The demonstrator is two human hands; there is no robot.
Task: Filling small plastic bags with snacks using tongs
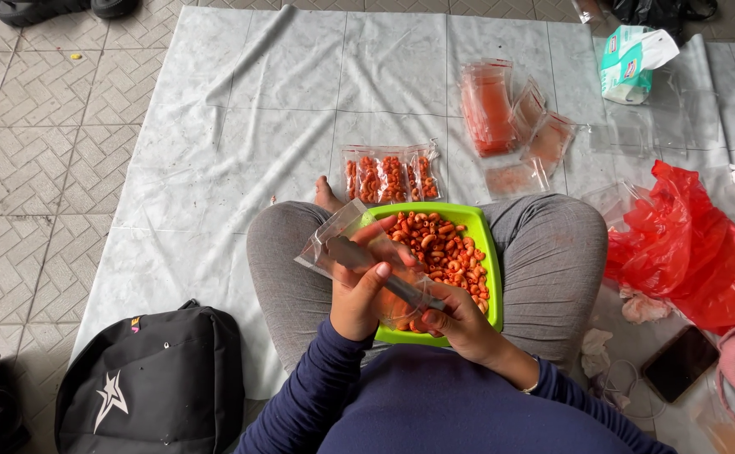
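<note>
1. The person sits cross-legged on a pale plastic sheet with a green tray resting on the lap. The tray holds a heap of orange-red macaroni snacks that covers most of its floor, so judging by that, much remains to be packed.

2. The left hand holds a small clear plastic pouch over the near-left part of the tray. Its fingers are curled round the pouch's lower end, the thumb pressed on the front, and the pouch tilts up and away to the left.

3. The right hand is closed round the handle of a metal spoon, whose bowl lies inside or against the pouch; which of the 2, I cannot tell. The pouch looks mostly empty, with a few pieces near the hand at most, so this fill seems barely begun.

4. Beyond the tray, by a bare foot, a row of about 4 filled pouches lies flat on the sheet. That is the finished work that shows.

5. Further right, a stack of flat pouches tinted orange, with several more fanned beside it, looks unfilled. That suggests many pouches are left.

6. Around the sheet lie a red plastic bag, a tissue pack, a dark phone and a black backpack.
</note>
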